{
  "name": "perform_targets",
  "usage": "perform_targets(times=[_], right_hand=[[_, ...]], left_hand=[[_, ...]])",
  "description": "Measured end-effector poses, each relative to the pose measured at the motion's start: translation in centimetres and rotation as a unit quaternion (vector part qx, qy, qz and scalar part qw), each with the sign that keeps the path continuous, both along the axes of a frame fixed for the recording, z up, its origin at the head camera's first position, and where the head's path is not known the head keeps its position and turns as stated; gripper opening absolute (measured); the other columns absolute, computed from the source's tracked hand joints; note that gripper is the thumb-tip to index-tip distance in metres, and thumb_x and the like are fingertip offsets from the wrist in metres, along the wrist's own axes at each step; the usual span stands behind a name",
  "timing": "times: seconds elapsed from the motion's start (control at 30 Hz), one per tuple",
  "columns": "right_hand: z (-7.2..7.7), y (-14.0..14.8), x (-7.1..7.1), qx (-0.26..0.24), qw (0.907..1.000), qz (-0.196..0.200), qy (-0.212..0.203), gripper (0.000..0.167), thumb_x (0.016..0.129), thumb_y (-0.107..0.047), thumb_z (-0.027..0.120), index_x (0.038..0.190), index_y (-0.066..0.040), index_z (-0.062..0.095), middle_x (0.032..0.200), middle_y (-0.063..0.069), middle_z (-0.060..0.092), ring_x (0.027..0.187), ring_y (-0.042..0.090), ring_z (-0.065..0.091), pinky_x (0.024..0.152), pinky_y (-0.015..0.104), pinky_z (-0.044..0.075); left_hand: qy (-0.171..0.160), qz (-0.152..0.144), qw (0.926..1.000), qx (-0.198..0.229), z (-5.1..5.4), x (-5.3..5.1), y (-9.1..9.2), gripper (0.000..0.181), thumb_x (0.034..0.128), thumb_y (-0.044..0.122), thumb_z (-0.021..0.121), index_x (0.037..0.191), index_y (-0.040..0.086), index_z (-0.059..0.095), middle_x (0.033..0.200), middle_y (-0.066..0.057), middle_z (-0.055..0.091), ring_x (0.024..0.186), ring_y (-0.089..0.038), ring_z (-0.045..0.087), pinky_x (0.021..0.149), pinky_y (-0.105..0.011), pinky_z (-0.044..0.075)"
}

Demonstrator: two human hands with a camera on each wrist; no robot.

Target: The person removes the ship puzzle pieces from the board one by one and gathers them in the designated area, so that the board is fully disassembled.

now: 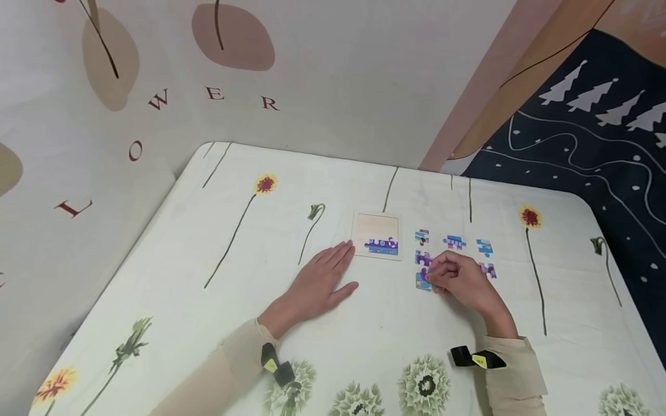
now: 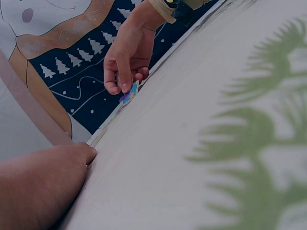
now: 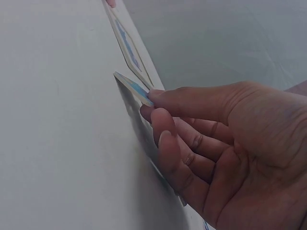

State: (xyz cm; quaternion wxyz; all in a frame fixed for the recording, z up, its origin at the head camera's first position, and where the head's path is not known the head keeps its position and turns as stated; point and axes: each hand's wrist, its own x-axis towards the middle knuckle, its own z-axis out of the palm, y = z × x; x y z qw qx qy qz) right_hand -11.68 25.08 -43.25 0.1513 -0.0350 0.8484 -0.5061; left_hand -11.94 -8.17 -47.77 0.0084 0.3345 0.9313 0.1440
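Note:
A shallow wooden puzzle tray (image 1: 363, 254) lies on the table with joined blue and purple pieces (image 1: 383, 247) along its lower right. My left hand (image 1: 317, 283) rests flat with straight fingers, its fingertips touching the tray's left edge. To the right of the tray, my right hand (image 1: 463, 283) pinches a blue puzzle piece (image 1: 422, 281) between thumb and fingers. In the right wrist view this puzzle piece (image 3: 135, 88) is tilted up off the table. A purple puzzle piece (image 1: 422, 258) lies just beyond it.
More loose puzzle pieces lie around the right hand: one at upper left (image 1: 422, 236), a blue and pink one (image 1: 454, 242), a light blue one (image 1: 484, 248) and a partly covered one (image 1: 488, 270). The flower-printed table cover (image 1: 218, 323) meets a wall hanging (image 1: 338, 86) behind.

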Motion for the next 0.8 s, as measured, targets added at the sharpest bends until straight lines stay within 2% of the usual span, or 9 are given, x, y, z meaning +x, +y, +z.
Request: perform_targets(times=[0.3,0.8], right_hand=[[-0.29,0.13,-0.10,-0.019,0.9998,0.003,-0.011,0.014,0.096,0.003,0.068,0.105,0.010,0.060,0.083,0.015,0.071,0.066,0.019,0.065,0.060,0.031,0.059],[0.23,-0.70,-0.02,0.009,0.9994,-0.012,-0.030,0.011,0.096,0.002,0.069,0.102,0.009,0.062,0.083,0.013,0.070,0.064,0.022,0.069,0.065,0.029,0.060]], left_hand=[[-0.001,0.000,1.0000,0.001,-0.21,0.04,0.01,0.074,0.1093,0.050,0.041,0.162,0.000,0.026,0.170,-0.011,0.023,0.158,-0.023,0.017,0.128,-0.038,0.016],[-0.011,0.001,0.9999,0.000,0.00,-0.07,0.06,0.075,0.1092,0.050,0.042,0.162,-0.001,0.025,0.170,-0.011,0.022,0.158,-0.023,0.016,0.128,-0.038,0.015]])
